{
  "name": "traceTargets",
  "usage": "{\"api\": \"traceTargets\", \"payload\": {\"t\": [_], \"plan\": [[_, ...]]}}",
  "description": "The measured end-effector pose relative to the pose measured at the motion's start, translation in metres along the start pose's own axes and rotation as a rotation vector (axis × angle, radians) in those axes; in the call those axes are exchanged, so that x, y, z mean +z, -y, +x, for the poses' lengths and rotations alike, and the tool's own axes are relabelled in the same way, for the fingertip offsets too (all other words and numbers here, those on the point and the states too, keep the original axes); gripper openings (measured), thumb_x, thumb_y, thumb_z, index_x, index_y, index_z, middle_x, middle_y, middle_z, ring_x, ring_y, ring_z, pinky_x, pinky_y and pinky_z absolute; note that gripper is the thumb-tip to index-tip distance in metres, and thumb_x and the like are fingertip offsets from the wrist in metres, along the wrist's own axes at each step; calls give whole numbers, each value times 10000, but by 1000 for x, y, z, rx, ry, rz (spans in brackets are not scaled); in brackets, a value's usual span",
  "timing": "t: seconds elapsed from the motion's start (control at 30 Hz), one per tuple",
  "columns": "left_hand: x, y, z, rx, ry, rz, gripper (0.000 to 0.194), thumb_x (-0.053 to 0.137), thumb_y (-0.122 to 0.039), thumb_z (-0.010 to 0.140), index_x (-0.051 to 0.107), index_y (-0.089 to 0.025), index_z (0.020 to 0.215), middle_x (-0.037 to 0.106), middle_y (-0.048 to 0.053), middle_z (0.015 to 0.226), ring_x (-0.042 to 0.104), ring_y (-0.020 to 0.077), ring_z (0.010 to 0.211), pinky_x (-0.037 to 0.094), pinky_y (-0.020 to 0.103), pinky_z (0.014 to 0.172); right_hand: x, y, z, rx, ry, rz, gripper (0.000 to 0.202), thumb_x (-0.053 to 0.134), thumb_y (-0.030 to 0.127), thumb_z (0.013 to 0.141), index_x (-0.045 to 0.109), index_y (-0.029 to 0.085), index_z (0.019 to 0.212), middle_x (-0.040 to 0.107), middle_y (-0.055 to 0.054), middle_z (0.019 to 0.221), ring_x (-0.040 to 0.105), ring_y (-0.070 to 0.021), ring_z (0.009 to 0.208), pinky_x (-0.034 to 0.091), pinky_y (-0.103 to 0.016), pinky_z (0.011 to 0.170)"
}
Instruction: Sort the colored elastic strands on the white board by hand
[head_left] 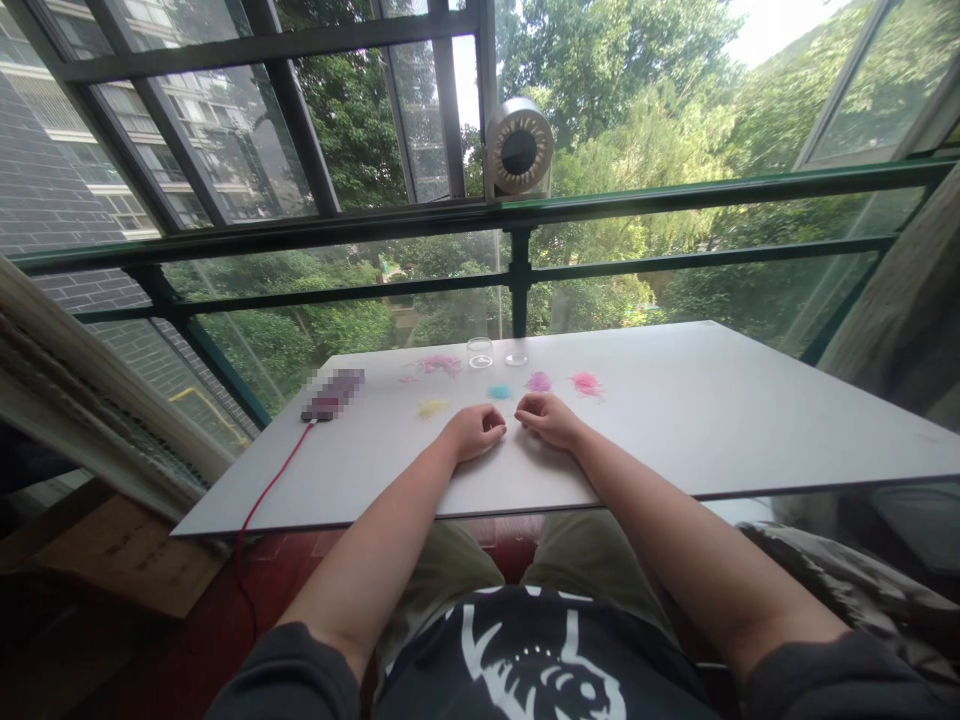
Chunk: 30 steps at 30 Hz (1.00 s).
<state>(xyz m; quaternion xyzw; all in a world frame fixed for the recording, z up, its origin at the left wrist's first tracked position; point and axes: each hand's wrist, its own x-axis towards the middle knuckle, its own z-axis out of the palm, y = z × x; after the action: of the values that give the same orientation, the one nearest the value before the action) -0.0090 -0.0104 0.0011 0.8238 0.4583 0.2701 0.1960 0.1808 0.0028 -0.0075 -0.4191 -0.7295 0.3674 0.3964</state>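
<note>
My left hand (477, 431) rests on the white table with its fingers curled in towards the thumb, and I see nothing in it. Facing it, a small gap away, my right hand (550, 420) is curled in the same way, also with nothing visible in it. Just beyond my hands lie small heaps of thin coloured strands: a teal heap (500, 391), a purple heap (538, 381) and a red-pink heap (586, 384). To the left are a yellow heap (432, 408) and a wider, looser pink heap (439, 365). Neither hand touches a heap.
Two clear round containers, one on the left (481, 354) and one on the right (516, 358), stand near the table's (720, 420) back edge. A blurred phone-like device (334, 393) with a red cable (277, 475) lies at left. Behind are a green railing (637, 205) and a round fan-like device (519, 150).
</note>
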Motion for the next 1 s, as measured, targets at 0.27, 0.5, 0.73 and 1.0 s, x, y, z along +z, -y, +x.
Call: {"api": "traceTargets", "payload": {"t": [0.27, 0.5, 0.73, 1.0], "plan": [[-1, -1, 0, 13, 13, -35, 258, 527, -350, 749, 630, -155, 883, 657, 31, 797, 550, 118, 642, 436, 231, 618, 1, 5, -2, -18, 33, -43, 142, 547, 276, 703, 598, 146, 679, 590, -3, 554, 489, -102, 517, 374, -224, 526], [1, 2, 1, 29, -18, -39, 253, 507, -362, 764, 619, -161, 871, 656, 25, 804, 543, 114, 649, 427, 225, 622, 1, 7, -3, -16, 48, -72, 154, 530, 271, 709, 610, 143, 684, 577, 2, 547, 460, -94, 502, 348, -220, 511], [-2, -1, 0, 19, -17, -31, 233, 486, -349, 773, 618, -165, 828, 648, 17, 773, 539, 116, 648, 420, 228, 624, 0, 6, -3, -34, -3, -205, 127, 521, 248, 714, 613, 161, 708, 605, -9, 608, 488, -107, 537, 371, -230, 546], [-5, 0, 2, 16, 32, -23, 253, 473, -368, 763, 618, -169, 822, 629, 17, 745, 530, 130, 653, 408, 237, 608, -81, -16, -39, 92, -93, -635, 130, 520, 231, 708, 635, 170, 710, 613, -12, 657, 487, -114, 580, 352, -223, 561]]}}
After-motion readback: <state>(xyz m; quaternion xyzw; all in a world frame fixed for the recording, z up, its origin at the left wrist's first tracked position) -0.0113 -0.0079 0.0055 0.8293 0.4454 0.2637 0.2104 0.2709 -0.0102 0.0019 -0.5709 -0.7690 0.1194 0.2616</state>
